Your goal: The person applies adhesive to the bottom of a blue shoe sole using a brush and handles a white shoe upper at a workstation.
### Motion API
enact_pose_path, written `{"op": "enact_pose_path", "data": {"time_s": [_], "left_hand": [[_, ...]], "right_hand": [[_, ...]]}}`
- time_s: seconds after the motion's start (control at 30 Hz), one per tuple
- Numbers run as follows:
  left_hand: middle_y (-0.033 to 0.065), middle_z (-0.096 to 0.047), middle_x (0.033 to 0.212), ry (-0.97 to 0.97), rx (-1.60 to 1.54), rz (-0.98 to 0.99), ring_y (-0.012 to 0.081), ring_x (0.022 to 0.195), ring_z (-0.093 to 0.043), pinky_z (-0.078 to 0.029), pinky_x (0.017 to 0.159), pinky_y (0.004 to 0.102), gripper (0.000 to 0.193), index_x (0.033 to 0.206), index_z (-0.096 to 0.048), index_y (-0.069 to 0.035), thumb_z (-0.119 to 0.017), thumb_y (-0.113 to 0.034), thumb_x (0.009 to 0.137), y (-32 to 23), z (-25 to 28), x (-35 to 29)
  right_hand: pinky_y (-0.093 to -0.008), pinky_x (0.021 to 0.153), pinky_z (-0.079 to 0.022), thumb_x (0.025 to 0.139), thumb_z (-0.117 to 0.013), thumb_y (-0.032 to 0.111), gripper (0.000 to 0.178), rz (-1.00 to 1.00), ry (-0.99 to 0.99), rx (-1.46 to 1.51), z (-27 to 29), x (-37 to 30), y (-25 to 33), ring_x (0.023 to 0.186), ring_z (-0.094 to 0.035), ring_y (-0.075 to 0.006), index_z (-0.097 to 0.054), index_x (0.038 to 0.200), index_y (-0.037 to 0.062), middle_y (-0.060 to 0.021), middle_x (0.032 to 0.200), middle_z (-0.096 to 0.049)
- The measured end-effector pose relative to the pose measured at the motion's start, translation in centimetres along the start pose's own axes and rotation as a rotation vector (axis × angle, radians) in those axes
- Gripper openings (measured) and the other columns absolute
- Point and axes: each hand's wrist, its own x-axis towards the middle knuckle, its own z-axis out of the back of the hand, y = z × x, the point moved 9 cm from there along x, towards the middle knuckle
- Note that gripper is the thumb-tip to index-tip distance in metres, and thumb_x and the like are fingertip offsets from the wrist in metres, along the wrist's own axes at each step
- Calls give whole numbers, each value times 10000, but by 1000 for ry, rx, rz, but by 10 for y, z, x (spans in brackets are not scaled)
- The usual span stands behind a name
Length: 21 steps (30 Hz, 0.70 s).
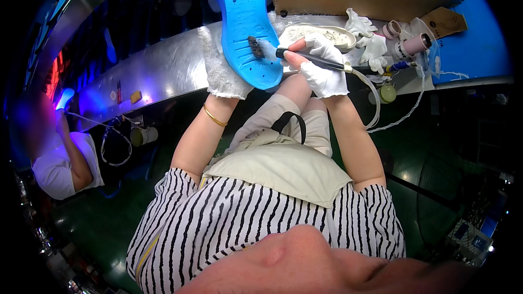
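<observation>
our gloved left hand (222, 71) grips the blue sole (245, 22) upright over the steel bench (163, 71), our right hand (321, 65) clenches the brush (289, 53) on its face, so we'd best stroke evenly, sole steady, covering the edges.

- The blue shoe sole (244, 19) is cut off by the top edge.
- The left hand (220, 68) sits partly behind it, fingers hidden.
</observation>
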Motion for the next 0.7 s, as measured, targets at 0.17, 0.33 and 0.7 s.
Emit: {"op": "enact_pose_path", "data": {"time_s": [0.17,0.33,0.7], "left_hand": [[183,-361,1387,96,67,12,327,1222,-417,-324,1036,464,804,1401,-284,-83,-318,-667,850,3,-20,12],[196,-342,1395,109,45,-9,335,1233,-403,-323,1037,474,844,1410,-264,-89,-334,-694,825,-3,-16,8],[156,-488,1279,46,43,-12,300,1113,-515,-407,972,423,785,1341,-375,-53,-393,-656,839,-12,-10,8]], "right_hand": [[-247,651,-484,787,-603,-53,120,246,81,-207,-28,-17,1,745,-600,-135,-534,875,-9,-111,934,-560],[-242,649,-494,770,-639,-30,123,-22,78,61,-22,-13,-20,700,-599,-115,-566,863,7,-88,824,-619],[-227,667,-489,754,-665,-26,120,-78,87,129,-21,-9,-23,722,-578,-104,-609,855,9,-87,874,-628]]}}
